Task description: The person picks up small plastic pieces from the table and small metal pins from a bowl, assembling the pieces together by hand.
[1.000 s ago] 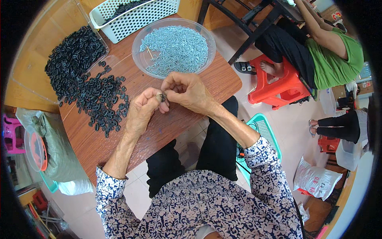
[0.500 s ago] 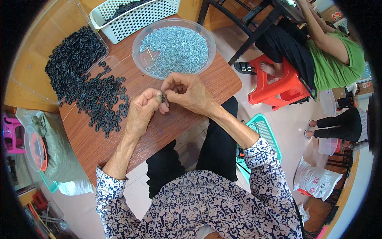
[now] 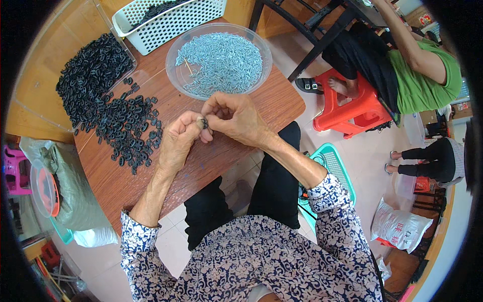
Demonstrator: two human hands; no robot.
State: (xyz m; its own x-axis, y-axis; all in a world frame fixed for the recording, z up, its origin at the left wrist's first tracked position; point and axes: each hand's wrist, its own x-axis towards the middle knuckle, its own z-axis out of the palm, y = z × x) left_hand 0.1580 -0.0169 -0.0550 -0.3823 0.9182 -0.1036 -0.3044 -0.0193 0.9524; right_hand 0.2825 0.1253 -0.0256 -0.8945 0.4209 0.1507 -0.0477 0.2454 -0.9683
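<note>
My left hand [image 3: 178,138] is closed in a pinch around a small black plastic piece [image 3: 205,122], held just above the table's near half. My right hand [image 3: 236,121] meets it there, thumb and forefinger pressed together at the piece; whatever lies between those fingertips is too small to make out. Left of my hands, many black oval pieces [image 3: 126,126] with holes spread over the wooden table [image 3: 186,171]. Beyond my right hand stands a clear round bowl [image 3: 173,80] full of small silvery-blue screws [image 3: 226,60]. Two thin golden sticks [image 3: 188,67] lie in the bowl.
A clear tray [image 3: 132,60] tips a big heap of black pieces onto the table. Behind it sits a white perforated basket [image 3: 171,30]. To the right, a person in green [image 3: 427,75] sits by a red stool [image 3: 352,110]. A teal basket [image 3: 337,166] is beside my knee.
Both hands stay pinched together at the small black piece, with only a slight shift of the fingers. In the background, the standing person at right has moved slightly.
</note>
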